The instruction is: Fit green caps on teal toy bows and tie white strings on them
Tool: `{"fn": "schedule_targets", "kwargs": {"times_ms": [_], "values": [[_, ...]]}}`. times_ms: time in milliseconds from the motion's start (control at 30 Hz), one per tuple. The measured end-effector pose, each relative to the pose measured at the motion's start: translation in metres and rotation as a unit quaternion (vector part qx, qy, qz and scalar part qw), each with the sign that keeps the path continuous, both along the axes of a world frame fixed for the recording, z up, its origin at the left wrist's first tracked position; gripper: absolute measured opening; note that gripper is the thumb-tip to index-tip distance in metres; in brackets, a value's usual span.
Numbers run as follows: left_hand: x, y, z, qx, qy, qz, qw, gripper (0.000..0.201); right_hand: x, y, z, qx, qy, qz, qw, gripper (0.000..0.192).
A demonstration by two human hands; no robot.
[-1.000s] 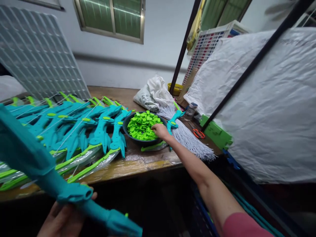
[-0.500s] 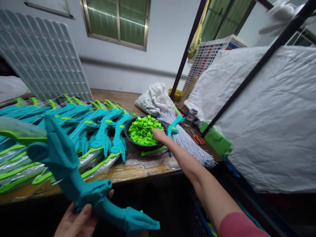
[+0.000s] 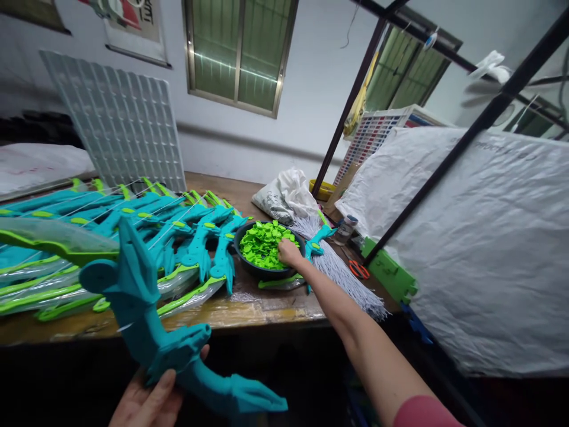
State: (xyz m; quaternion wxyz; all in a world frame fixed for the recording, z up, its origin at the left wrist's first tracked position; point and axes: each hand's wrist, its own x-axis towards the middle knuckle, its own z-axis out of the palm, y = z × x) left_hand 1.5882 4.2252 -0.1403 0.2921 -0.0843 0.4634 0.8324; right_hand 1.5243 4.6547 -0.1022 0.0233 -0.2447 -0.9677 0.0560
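Observation:
My left hand (image 3: 149, 400) is wrapped round the grip of a teal plastic toy bow (image 3: 155, 344), held up in front of the table edge. A green-edged limb with a clear film (image 3: 62, 240) sticks out from its upper end to the left. My right hand (image 3: 290, 253) reaches into a dark round bowl (image 3: 262, 273) of small bright green plastic pieces (image 3: 262, 243). Its fingers are curled down against the pile, and their tips are hidden. Just right of the bowl, another teal toy bow (image 3: 315, 246) lies partly behind my right hand.
Several teal and green toy bows (image 3: 195, 237) with white strings overlap on the left of the table (image 3: 249, 308). Right of the bowl lie a bundle of white cords (image 3: 347, 279), orange-handled scissors (image 3: 358, 270) and a jar (image 3: 345, 228). A white sack (image 3: 288, 193) stands behind.
The camera view has tilted up and turned left, so the scene sits lower and further right. My right hand stays in the bowl; my left hand still holds the toy bow.

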Motion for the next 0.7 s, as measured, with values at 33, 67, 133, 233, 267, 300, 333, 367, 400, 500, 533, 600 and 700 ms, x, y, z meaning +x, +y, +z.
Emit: {"fn": "schedule_targets", "kwargs": {"times_ms": [33,67,133,233,267,300,333,367,400,500,533,600,700], "values": [[0.001,0.002,0.001,0.017,-0.003,0.002,1.0,0.077,0.002,0.0,0.002,-0.021,0.038,-0.009,0.999,0.018],[0.002,0.005,0.002,0.033,-0.007,0.003,0.999,0.081,0.004,-0.001,0.004,-0.045,0.079,-0.017,0.996,0.018],[0.003,0.011,0.006,0.057,-0.015,0.01,0.998,0.087,0.009,-0.006,0.01,-0.104,0.161,-0.029,0.981,0.018],[0.004,0.023,0.011,0.082,-0.019,0.015,0.996,0.09,0.019,-0.02,0.018,-0.228,0.261,-0.025,0.938,0.03],[0.005,0.027,0.013,0.088,-0.016,0.015,0.996,0.09,0.023,-0.027,0.02,-0.274,0.285,-0.018,0.918,0.038],[0.005,0.032,0.016,0.092,-0.011,0.017,0.996,0.09,0.029,-0.035,0.023,-0.319,0.304,-0.009,0.897,0.046],[0.005,0.037,0.018,0.095,-0.005,0.018,0.995,0.089,0.035,-0.045,0.025,-0.363,0.318,0.0,0.876,0.053],[0.006,0.043,0.021,0.098,0.001,0.02,0.995,0.089,0.042,-0.056,0.029,-0.403,0.326,0.008,0.855,0.058],[0.008,0.049,0.023,0.102,0.006,0.021,0.995,0.087,0.049,-0.068,0.033,-0.439,0.328,0.015,0.836,0.059],[0.014,0.064,0.028,0.121,0.022,0.017,0.992,0.076,0.073,-0.108,0.049,-0.528,0.317,0.034,0.787,0.055],[0.017,0.067,0.03,0.126,0.026,0.017,0.992,0.072,0.081,-0.123,0.055,-0.553,0.311,0.042,0.772,0.053],[0.022,0.07,0.031,0.135,0.034,0.016,0.99,0.063,0.096,-0.151,0.065,-0.592,0.295,0.071,0.747,0.05],[0.027,0.066,0.033,0.141,0.052,0.014,0.989,0.056,0.116,-0.188,0.073,-0.6,0.279,0.119,0.74,0.044]]}}
